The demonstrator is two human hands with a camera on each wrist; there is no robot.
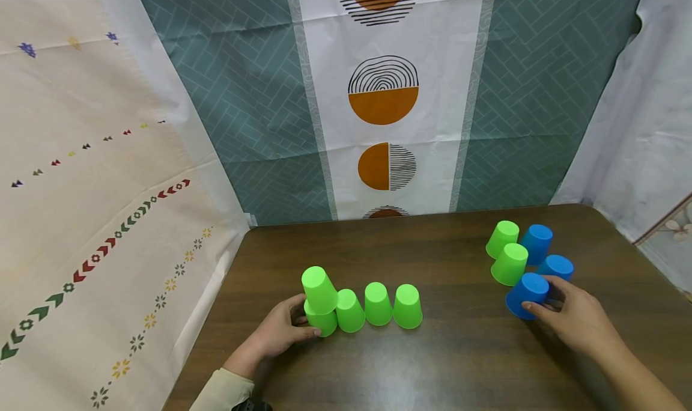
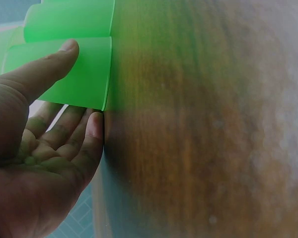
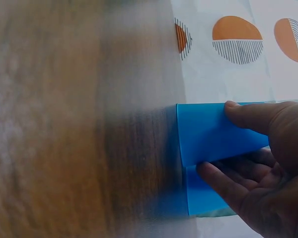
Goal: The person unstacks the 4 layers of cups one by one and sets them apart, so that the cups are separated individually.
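On the brown wooden surface (image 1: 459, 369), 10 cups were set with their narrow ends up, 7 green and 3 blue. Towards the left, the lower green cup (image 1: 322, 325) was held by the left hand (image 1: 276, 330), its thumb laid on the near side and its other fingers (image 2: 91, 141) curled about the far side. The upper green cup (image 1: 319, 291) was stacked on it; whether the next cup was touched by it could not be told. To the right of this stack, 3 more green cups (image 1: 378, 307) were lined up close together. Well apart, near the right end of the surface, the near blue cup (image 1: 523, 298) was gripped by the right hand (image 1: 578, 318), clamped between the thumb and the other fingers. Behind it were placed 2 blue cups (image 1: 537, 246), with 2 green cups (image 1: 509, 265) set to their left. At the back, a teal and white cloth (image 1: 259, 92) was hung, printed with orange circles.
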